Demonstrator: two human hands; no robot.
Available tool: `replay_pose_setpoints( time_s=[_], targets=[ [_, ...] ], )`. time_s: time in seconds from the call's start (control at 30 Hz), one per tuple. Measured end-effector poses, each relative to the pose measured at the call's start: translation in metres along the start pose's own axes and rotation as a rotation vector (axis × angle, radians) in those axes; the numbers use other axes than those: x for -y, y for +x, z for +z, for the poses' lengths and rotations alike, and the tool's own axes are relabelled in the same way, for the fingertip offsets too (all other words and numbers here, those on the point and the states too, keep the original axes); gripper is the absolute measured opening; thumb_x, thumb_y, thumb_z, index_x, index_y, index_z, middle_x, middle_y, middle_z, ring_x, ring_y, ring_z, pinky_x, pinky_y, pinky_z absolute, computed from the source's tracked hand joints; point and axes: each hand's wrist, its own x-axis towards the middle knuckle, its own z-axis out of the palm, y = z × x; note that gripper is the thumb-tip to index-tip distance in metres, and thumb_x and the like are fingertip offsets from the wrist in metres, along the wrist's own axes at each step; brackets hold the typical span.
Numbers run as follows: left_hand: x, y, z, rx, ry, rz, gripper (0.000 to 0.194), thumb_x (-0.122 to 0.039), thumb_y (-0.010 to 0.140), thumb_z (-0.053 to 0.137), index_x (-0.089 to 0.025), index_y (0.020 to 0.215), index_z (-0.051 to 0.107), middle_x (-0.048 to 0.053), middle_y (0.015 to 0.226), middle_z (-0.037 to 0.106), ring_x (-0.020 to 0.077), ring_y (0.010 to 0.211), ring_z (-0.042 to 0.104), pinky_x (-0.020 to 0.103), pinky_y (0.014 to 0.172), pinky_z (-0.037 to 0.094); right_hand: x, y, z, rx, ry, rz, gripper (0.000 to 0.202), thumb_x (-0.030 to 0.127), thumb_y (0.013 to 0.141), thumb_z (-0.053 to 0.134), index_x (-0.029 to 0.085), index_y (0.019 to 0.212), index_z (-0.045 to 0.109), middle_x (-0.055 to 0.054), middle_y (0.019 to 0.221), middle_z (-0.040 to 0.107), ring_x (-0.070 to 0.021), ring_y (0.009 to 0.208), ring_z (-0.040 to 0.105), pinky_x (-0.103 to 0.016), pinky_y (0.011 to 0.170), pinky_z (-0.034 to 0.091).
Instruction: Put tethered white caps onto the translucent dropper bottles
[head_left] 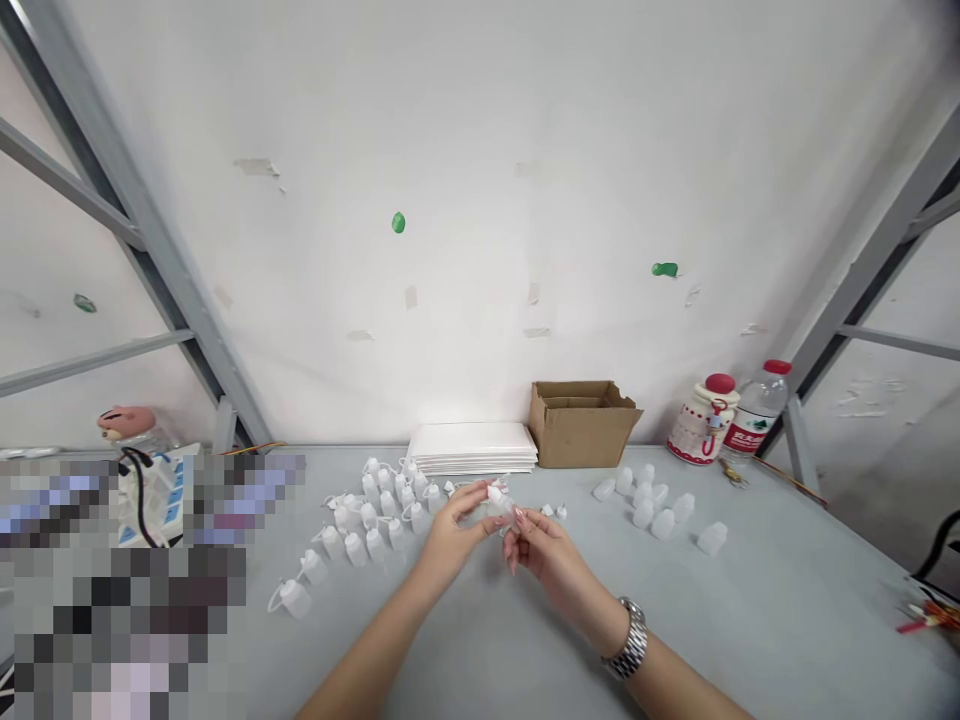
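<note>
Above the middle of the grey table, a small translucent white squeeze bottle (498, 497) lies tilted between my two hands. My left hand (461, 525) has its thumb and fingers closed around the white cap end. The body end is pinched by the fingertips of my right hand (546, 548), which partly hide it. To the left stand several small bottles with looped strap caps (374, 545). Several bottles without caps (663, 523) are grouped at the right. Loose white caps (555, 511) lie just behind my right hand.
A stack of flat white boxes (472, 448) and an open brown cardboard box (585, 437) sit against the wall. At the back right stand a white jar-shaped bottle with a red lid (701, 425) and a water bottle (757, 415). A power strip (161, 500) is at left.
</note>
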Motion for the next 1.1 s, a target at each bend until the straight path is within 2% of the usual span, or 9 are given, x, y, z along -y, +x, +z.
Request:
replay_pose_setpoints(
  time_s=[0.1, 0.2, 0.4, 0.5, 0.67, 0.9, 0.97, 1.1],
  targets=[
    [0.0, 0.0, -0.001, -0.083, 0.182, 0.11, 0.013, -0.032, 0.068, 0.066, -0.022, 0.075, 0.072, 0.007, 0.107, 0.063, 0.0241, 0.107, 0.053, 0.038, 0.096, 0.037, 0.0, 0.0, 0.0, -0.003, 0.03, -0.008, 0.034, 0.05, 0.071, 0.064, 0.016, 0.075, 0.059, 0.0, 0.056, 0.06, -0.0108, 0.05, 0.05, -0.025, 0.052, 0.038],
    [-0.001, -0.002, -0.003, -0.133, 0.264, 0.16, 0.015, -0.031, 0.074, 0.06, -0.023, 0.068, 0.071, 0.006, 0.097, 0.064, 0.0221, 0.1, 0.056, 0.037, 0.093, 0.039, -0.002, 0.001, -0.002, -0.024, -0.01, -0.034, 0.034, 0.05, 0.072, 0.063, 0.016, 0.074, 0.059, 0.001, 0.055, 0.059, -0.0106, 0.049, 0.049, -0.024, 0.052, 0.037],
    [-0.003, -0.009, 0.001, -0.15, 0.302, 0.236, 0.016, -0.032, 0.075, 0.06, -0.024, 0.067, 0.071, 0.006, 0.102, 0.062, 0.0216, 0.1, 0.055, 0.035, 0.091, 0.04, -0.003, 0.004, -0.007, -0.149, -0.188, -0.111, 0.037, 0.054, 0.071, 0.062, 0.017, 0.07, 0.056, 0.001, 0.059, 0.058, -0.012, 0.051, 0.049, -0.026, 0.054, 0.039],
    [-0.005, -0.008, 0.002, -0.164, 0.254, 0.185, 0.015, -0.036, 0.071, 0.064, -0.022, 0.066, 0.071, 0.007, 0.102, 0.063, 0.0232, 0.101, 0.055, 0.034, 0.091, 0.04, -0.002, 0.003, -0.007, -0.185, -0.287, -0.181, 0.037, 0.054, 0.074, 0.058, 0.017, 0.077, 0.057, 0.0, 0.063, 0.058, -0.0134, 0.054, 0.051, -0.028, 0.058, 0.041],
    [-0.01, -0.004, -0.001, -0.137, 0.026, -0.014, 0.029, -0.044, 0.069, 0.062, -0.019, 0.081, 0.071, 0.007, 0.087, 0.071, 0.0245, 0.089, 0.061, 0.035, 0.083, 0.043, -0.002, -0.003, -0.001, -0.217, -0.403, -0.239, 0.036, 0.052, 0.076, 0.056, 0.018, 0.087, 0.058, -0.002, 0.07, 0.059, -0.0158, 0.059, 0.052, -0.029, 0.059, 0.043],
    [-0.012, -0.005, -0.004, -0.182, -0.096, -0.11, 0.023, -0.039, 0.064, 0.067, -0.018, 0.073, 0.072, 0.006, 0.083, 0.073, 0.0253, 0.088, 0.063, 0.036, 0.084, 0.043, -0.002, -0.009, 0.005, -0.186, -0.549, -0.259, 0.028, 0.045, 0.08, 0.055, 0.019, 0.091, 0.058, -0.002, 0.073, 0.06, -0.0153, 0.063, 0.052, -0.028, 0.062, 0.042],
    [-0.012, -0.005, -0.006, -0.148, -0.09, -0.128, 0.022, -0.039, 0.065, 0.066, -0.019, 0.072, 0.073, 0.006, 0.084, 0.073, 0.0258, 0.09, 0.062, 0.037, 0.086, 0.042, -0.001, -0.008, 0.005, -0.159, -0.518, -0.2, 0.032, 0.05, 0.08, 0.053, 0.018, 0.082, 0.058, 0.001, 0.061, 0.057, -0.0144, 0.056, 0.051, -0.027, 0.057, 0.041],
    [-0.013, -0.003, -0.009, -0.088, -0.061, -0.139, 0.018, -0.034, 0.066, 0.065, -0.019, 0.07, 0.074, 0.006, 0.084, 0.074, 0.0262, 0.092, 0.062, 0.037, 0.087, 0.042, -0.001, -0.005, 0.004, -0.026, -0.394, 0.007, 0.055, 0.061, 0.084, 0.031, 0.017, 0.061, 0.054, 0.003, 0.041, 0.047, -0.0118, 0.037, 0.043, -0.027, 0.045, 0.037]
  ],
)
